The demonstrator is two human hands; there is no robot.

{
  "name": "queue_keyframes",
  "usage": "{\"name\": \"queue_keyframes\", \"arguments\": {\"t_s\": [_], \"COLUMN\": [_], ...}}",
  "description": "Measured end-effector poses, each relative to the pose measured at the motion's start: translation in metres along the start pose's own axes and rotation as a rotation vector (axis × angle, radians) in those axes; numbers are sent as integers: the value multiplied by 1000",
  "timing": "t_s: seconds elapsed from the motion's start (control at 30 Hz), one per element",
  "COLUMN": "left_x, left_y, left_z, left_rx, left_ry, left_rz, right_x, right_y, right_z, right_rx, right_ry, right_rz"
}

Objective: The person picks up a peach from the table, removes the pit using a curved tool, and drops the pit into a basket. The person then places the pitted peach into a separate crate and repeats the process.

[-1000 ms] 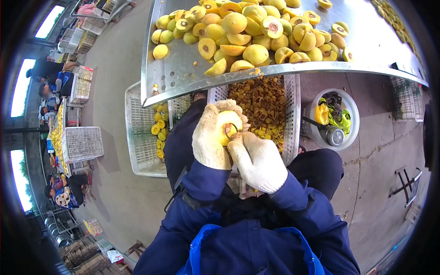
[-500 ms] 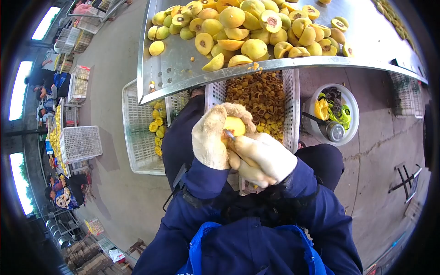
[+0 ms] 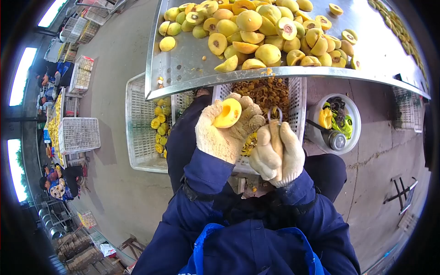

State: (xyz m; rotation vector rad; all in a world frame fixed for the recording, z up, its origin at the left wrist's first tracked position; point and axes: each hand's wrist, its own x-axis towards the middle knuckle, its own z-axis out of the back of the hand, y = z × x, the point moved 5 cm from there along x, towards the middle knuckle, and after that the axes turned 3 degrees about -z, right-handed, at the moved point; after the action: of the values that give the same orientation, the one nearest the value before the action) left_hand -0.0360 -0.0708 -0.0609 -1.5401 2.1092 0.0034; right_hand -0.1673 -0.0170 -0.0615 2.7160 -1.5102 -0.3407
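Observation:
In my gloved left hand [image 3: 222,133] lies a yellow peach half [image 3: 228,113], its hollowed cut side facing up and held by the thumb, while the other fingers are spread and curled. My gloved right hand [image 3: 279,156] is closed around the wooden handle of a pitting tool [image 3: 275,114], whose bent metal loop points away from me, apart from the fruit. Just ahead, many halved peaches [image 3: 268,54] are heaped on a metal table [image 3: 183,75]. Under its edge, a white crate [image 3: 298,103] holds brown peach pits [image 3: 263,94].
Left of my knee, another white crate [image 3: 133,133] contains yellow peach halves [image 3: 159,128]. A white bucket [image 3: 355,121] with a metal flask [image 3: 337,140] and bags stands on the right. Farther left, people [image 3: 59,185] sit beside stacked crates [image 3: 80,135].
My hands have moved apart. The tool has come away from the peach, which now shows its hollow, and my right hand has moved right. The view has shifted slightly.

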Motion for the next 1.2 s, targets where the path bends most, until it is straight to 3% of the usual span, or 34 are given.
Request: {"name": "queue_keyframes", "arguments": {"t_s": [0.07, 0.1, 0.17, 0.2, 0.3, 0.33, 0.43, 0.53, 0.83, 0.93, 1.03, 1.07, 1.1, 1.2], "left_x": [1, 0, -3, -4, -7, -10, -14, -13, -17, -13, -31, -34, -36, -47], "left_y": [5, 7, 9, 6, -3, -3, -6, -7, -4, -2, -7, -15, -34, -148], "left_z": [4, 5, 8, 12, 20, 17, 19, 25, 12, 26, 3, 4, 7, 13], "left_rx": [-51, -51, -54, 37, 308, 330, 442, 562, 710, 821, 867, 910, 965, 1578], "left_ry": [6, -9, -45, -68, -137, -155, -159, -327, -270, -295, -371, -330, -279, -292], "left_rz": [33, 42, 59, 18, -99, -121, -165, -342, -443, -508, -409, -452, -494, -616], "right_x": [3, -1, -1, -1, 1, 1, 0, 1, 2, 7, 16, 17, 14, 11], "right_y": [-4, 2, 9, 11, 14, 16, 17, 21, 19, 19, 36, 40, 38, 37], "right_z": [-4, -5, -26, -26, -37, -39, -37, -41, -34, -24, 22, 31, 27, 19], "right_rx": [-109, -327, -1081, -1529, -1764, -1839, -1862, -1961, -2153, -2157, -2092, -2107, -2057, -1761], "right_ry": [-34, -161, -404, -356, -369, -369, -349, -351, -586, -606, -833, -838, -799, -762], "right_rz": [-4, -89, -47, 302, 563, 507, 488, 592, 818, 765, 629, 528, 569, 396]}}
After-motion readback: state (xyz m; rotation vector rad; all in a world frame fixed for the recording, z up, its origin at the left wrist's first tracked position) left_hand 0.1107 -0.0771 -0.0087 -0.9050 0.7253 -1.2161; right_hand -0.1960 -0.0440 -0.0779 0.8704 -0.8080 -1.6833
